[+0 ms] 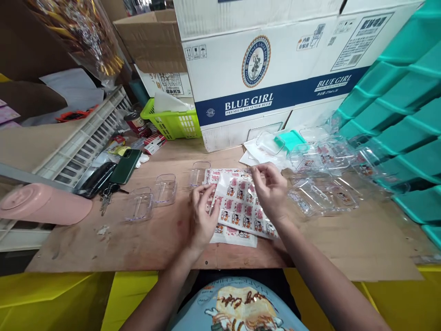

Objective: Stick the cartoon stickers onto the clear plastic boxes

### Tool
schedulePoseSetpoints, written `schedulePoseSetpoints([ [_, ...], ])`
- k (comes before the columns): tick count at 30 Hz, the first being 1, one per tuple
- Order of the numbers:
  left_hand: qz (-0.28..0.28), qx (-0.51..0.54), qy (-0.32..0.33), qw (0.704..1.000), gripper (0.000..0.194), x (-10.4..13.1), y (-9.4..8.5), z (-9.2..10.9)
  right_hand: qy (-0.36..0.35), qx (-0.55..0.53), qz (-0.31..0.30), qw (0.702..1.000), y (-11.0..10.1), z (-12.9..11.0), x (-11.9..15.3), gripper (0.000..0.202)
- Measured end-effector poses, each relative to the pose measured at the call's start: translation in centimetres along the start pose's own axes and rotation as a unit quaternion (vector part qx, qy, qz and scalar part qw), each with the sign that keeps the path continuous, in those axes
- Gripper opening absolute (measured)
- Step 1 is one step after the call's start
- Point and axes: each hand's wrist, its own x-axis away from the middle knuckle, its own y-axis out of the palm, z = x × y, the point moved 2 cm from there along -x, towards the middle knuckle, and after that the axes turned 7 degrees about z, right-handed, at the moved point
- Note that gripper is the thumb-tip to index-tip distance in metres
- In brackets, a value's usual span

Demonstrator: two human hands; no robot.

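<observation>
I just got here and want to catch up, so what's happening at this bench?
A person's left hand and right hand are at a sheet of printed stickers, which overlaps another sheet on the wooden tabletop. Clear plastic cases stand to the left, and more are piled on the right.

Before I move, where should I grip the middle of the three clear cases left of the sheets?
Probably pinch the clear case by its right side wall, coming from the right: its raised rim offers an edge, bare tabletop lies there, and another case crowds its left.
</observation>
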Motion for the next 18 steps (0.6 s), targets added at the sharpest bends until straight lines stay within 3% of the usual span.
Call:
schedulePoseSetpoints([
  [1, -0.024, 0.014, 0.006, 1.0, 0.029, -0.1, 0.3, 0.8, -0.068, 0.023, -0.012, 0.997, -0.1, -0.5, 0.3, 0.009],
  [3, -0.115, 0.108, -0.06, 0.986, 0.029, -0.3, 1.2, 2.1, -0.191, 0.058, -0.074, 0.977, -0.1, -1.4, 1.4, 0.009],
  [5, -0.188, 0.228, -0.155, 0.943, 0.034, -0.5, 2.0, 2.8, -0.264, 0.074, -0.149, 0.95, 0.0, -1.9, 2.7, 0.023],
  [6, -0.198, 0.275, -0.188, 0.922, 0.039, -0.6, 2.2, 3.0, -0.277, 0.074, -0.177, 0.942, -0.1, -1.9, 3.2, 0.029],
  [8, -0.181, 0.327, -0.217, 0.902, 0.048, -0.7, 2.1, 2.9, -0.244, 0.055, -0.196, 0.948, -0.2, -1.9, 4.1, 0.038],
  [11, -0.151, 0.349, -0.214, 0.9, 0.056, -0.4, 1.8, 2.7, -0.079, -0.024, -0.148, 0.986, -0.3, -1.4, 4.7, 0.035],
  [14, -0.158, 0.358, -0.215, 0.895, 0.059, 0.2, 1.7, 3.0, 0.045, -0.096, -0.104, 0.989, 0.0, -1.2, 5.0, 0.021],
  [16, -0.159, 0.368, -0.249, 0.882, 0.052, 0.5, 1.5, 3.2, 0.03, -0.089, -0.083, 0.992, -0.1, -1.4, 4.8, 0.017],
  [18, -0.156, 0.378, -0.302, 0.861, 0.04, 0.7, 1.2, 3.2, -0.031, -0.045, -0.058, 0.997, -0.5, -1.6, 4.3, 0.017],
])
